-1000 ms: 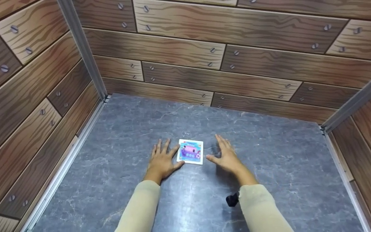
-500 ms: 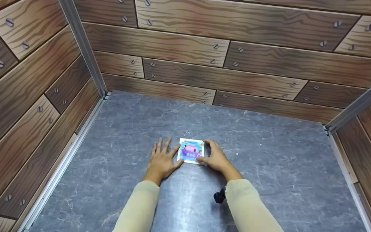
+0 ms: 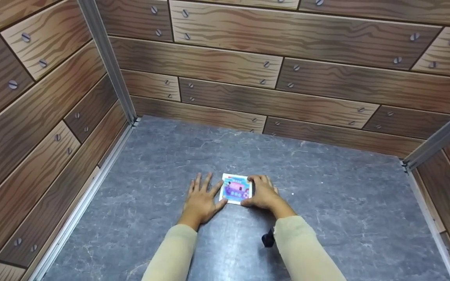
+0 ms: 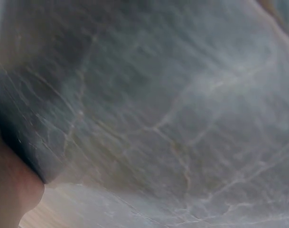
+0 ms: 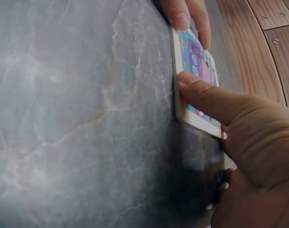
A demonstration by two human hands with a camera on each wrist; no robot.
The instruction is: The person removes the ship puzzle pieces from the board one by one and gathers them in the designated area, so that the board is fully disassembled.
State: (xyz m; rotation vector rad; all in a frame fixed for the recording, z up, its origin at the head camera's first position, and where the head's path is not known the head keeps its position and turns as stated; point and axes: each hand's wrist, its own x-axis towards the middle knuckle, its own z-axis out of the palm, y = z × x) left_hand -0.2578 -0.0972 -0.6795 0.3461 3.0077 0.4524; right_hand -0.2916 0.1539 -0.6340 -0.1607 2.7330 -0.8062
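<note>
A small square picture board (image 3: 236, 189), white-rimmed with a pink, purple and blue cartoon print, lies on the grey marbled surface. My left hand (image 3: 202, 201) rests beside it with fingers spread, thumb and index fingertips at its left edge. On the opposite side, my right hand (image 3: 266, 195) grips the board, thumb on the near right corner and a finger round the far right one. The right wrist view shows that thumb (image 5: 201, 92) over the rim of the board (image 5: 199, 59). Only a bit of the left hand (image 4: 16, 190) enters the left wrist view.
Wood-plank-patterned walls (image 3: 225, 58) enclose the grey surface (image 3: 162, 144) at the back and both sides. Metal strips (image 3: 88, 207) run along the sides. A black device (image 3: 268, 239) sticks out from the right sleeve (image 3: 303, 246).
My right hand has moved left from beside the board and now grips its right side. The left hand stays at the left edge. The head view has shifted slightly.
</note>
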